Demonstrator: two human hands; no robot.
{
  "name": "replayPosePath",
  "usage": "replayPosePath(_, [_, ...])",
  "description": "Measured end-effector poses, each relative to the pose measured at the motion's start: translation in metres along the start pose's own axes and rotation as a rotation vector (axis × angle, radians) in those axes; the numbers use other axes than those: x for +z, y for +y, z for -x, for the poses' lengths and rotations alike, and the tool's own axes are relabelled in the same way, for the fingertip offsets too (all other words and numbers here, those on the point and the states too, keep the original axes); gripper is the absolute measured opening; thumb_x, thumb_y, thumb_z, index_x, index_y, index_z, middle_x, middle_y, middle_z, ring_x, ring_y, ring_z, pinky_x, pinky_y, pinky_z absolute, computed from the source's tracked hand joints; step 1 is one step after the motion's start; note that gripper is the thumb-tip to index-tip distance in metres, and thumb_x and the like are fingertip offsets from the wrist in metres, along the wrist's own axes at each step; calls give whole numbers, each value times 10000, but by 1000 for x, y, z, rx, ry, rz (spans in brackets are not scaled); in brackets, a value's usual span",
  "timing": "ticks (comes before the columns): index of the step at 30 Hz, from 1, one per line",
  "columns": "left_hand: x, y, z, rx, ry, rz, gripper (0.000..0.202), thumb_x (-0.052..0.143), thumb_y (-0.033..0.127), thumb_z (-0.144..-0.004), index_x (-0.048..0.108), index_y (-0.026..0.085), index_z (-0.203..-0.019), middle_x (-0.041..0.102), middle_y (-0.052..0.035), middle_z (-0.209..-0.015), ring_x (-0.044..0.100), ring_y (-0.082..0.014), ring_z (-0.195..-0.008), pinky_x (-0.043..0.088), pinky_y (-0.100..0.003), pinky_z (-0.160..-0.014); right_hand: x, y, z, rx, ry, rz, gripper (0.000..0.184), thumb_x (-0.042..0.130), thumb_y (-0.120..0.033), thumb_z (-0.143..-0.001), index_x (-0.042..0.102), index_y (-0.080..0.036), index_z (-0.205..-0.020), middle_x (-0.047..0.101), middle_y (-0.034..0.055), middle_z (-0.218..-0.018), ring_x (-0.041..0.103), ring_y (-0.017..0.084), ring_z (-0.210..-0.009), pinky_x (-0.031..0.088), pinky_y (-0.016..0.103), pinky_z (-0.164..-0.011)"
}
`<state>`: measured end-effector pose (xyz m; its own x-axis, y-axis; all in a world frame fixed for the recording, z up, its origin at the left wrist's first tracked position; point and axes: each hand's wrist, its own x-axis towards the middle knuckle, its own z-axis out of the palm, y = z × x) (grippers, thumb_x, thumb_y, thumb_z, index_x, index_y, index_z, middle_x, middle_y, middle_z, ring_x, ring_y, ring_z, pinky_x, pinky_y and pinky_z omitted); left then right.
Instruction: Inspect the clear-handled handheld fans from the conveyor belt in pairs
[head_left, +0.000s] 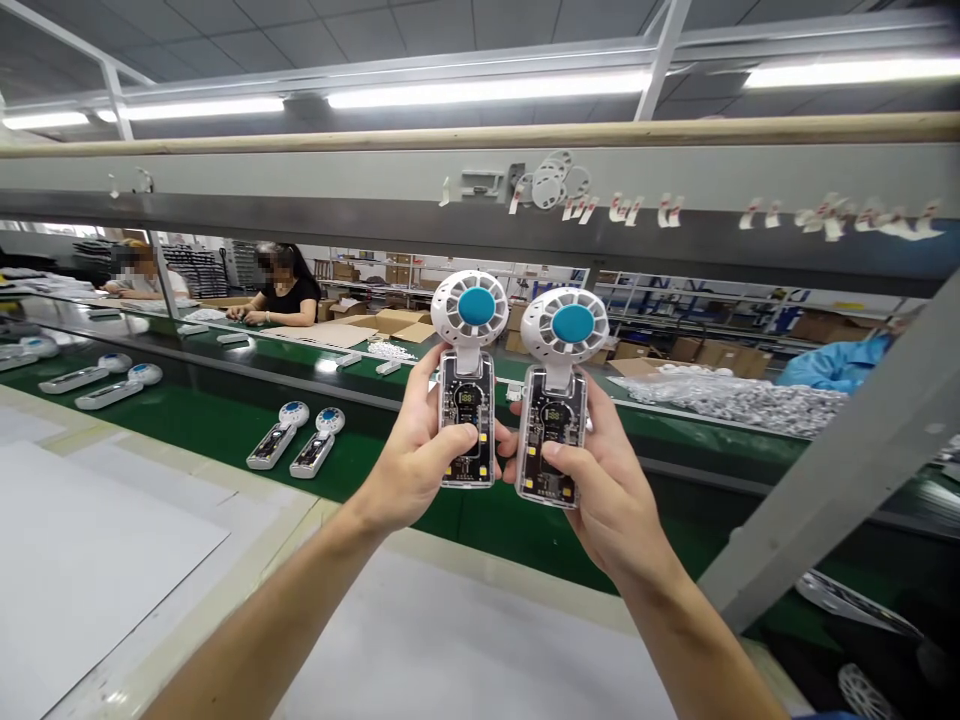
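My left hand (420, 450) is closed around a small handheld fan (466, 395), its thumb lying on the dark circuit board. A matching fan (555, 415) is gripped by my right hand (607, 480), thumb also on the board. Both fans are upright side by side, with white round heads, blue centres and clear-edged handles that show the electronics. They are held up over the green conveyor belt (525, 540). To the left, two more such fans, one of them a handheld fan (319, 443), lie on the belt.
Further fans (120, 385) lie along the belt at left. White sheets (90, 570) cover the near bench. A slanted metal post (832, 460) stands close on the right. Small white parts (750, 395) are heaped across the belt. Two people sit at the far side, one in black (289, 298).
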<state>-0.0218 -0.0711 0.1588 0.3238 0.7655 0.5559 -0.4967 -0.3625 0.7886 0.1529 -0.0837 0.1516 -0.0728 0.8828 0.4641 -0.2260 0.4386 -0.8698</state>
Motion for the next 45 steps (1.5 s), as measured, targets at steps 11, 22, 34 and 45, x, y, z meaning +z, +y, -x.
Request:
replayPosePath(11, [2, 5, 4, -57, 15, 41, 944, 688, 158, -819, 89, 282, -1539, 720, -44, -963, 717, -208, -785, 601, -349, -693, -2, -4, 2, 52, -70, -112, 819, 671, -211, -801, 296, -360, -1514, 681, 37, -1185, 708, 232, -914, 641, 388, -737])
replayPosePath(22, [4, 5, 3, -59, 115, 23, 873, 697, 223, -828, 178, 268, -1528, 697, -59, -1011, 701, -178, -720, 589, -314, -653, 0, -8, 2, 72, -28, -65, 734, 642, -243, -832, 336, -310, -1495, 709, 12, -951, 700, 183, -764, 610, 311, -664])
replayPosePath(34, [6, 2, 7, -5, 55, 12, 855, 682, 227, -852, 156, 231, -1526, 703, -49, -926, 700, -188, -685, 593, -316, -616, -4, -1, 0, 38, -44, -63, 733, 647, -255, -830, 353, -350, -1495, 707, 32, -1120, 715, 215, -825, 637, 357, -664])
replayPosePath(45, [16, 4, 11, -7, 44, 50, 874, 682, 230, -855, 125, 243, -1528, 715, -47, -920, 698, -177, -669, 584, -296, -615, -1, -9, 3, 23, -29, -93, 761, 663, -240, -818, 339, -340, -1499, 685, 33, -1177, 700, 194, -815, 631, 332, -656])
